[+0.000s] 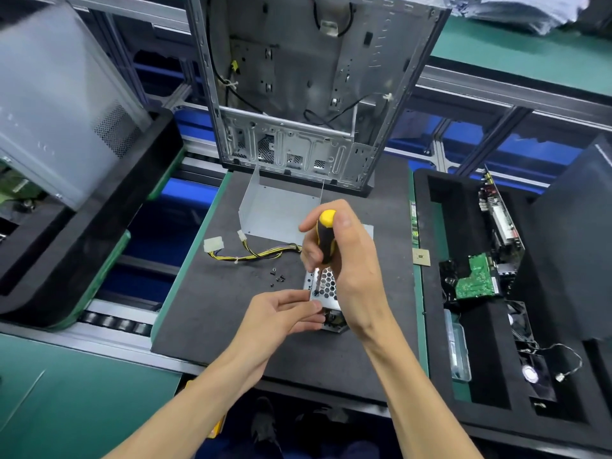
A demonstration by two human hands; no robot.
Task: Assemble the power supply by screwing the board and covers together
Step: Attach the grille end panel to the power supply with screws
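The silver power supply [326, 286], its face pierced with a honeycomb grille, lies on the dark foam mat [212, 309]. My right hand [344, 256] grips a yellow-and-black screwdriver [325, 233] held upright, its tip on a screw at the grille's left edge. My left hand [284, 313] pinches the unit's near-left corner with thumb and fingers. A yellow-and-black cable bundle [255, 251] with white connectors runs left from the unit. Several small black screws [277, 277] lie loose on the mat. A bent metal cover [278, 213] stands behind my right hand.
An open computer case [298, 94] stands upright at the mat's far edge. A black foam tray [463, 326] at right holds a green circuit board [477, 276], fans and other parts. Another case [56, 104] sits at left on a black tray.
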